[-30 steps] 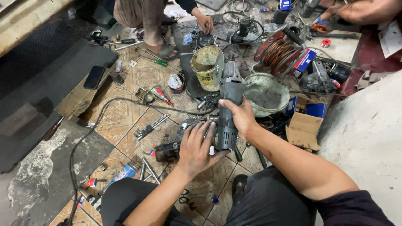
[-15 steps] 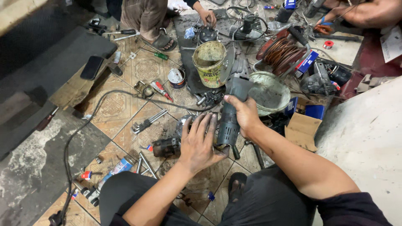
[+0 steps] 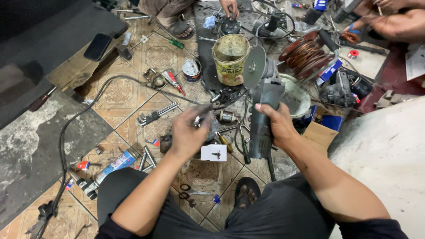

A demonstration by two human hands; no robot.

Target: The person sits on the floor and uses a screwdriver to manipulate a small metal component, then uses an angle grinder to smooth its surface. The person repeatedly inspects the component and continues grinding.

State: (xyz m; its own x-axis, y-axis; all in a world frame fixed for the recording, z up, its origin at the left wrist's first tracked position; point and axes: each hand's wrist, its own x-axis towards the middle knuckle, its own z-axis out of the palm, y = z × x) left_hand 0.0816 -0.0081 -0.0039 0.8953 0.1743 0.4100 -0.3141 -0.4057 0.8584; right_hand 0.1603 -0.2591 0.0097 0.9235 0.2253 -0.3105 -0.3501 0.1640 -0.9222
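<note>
My right hand [image 3: 278,125] grips the grey body of an angle grinder [image 3: 262,116], held above the tiled floor with its round disc [image 3: 254,66] pointing away from me. To the left of the grinder, my left hand [image 3: 188,135] is curled around a small metal part [image 3: 204,119] that is blurred. There is a gap between the two hands. A small white box [image 3: 214,152] lies on the floor just below them. My crossed legs in dark trousers fill the bottom of the view.
A dirty bucket [image 3: 230,57], a copper wire coil [image 3: 305,55], a metal bowl [image 3: 295,96] and a cardboard box [image 3: 319,135] lie ahead. Hex keys [image 3: 152,116], a blue tube [image 3: 117,161], a phone [image 3: 98,46] and a black cable litter the left. Other people's hands [image 3: 394,24] work at the top.
The grinder has been lifted with its disc end raised. My left hand has come off the grinder body and moved left, closed on a small part.
</note>
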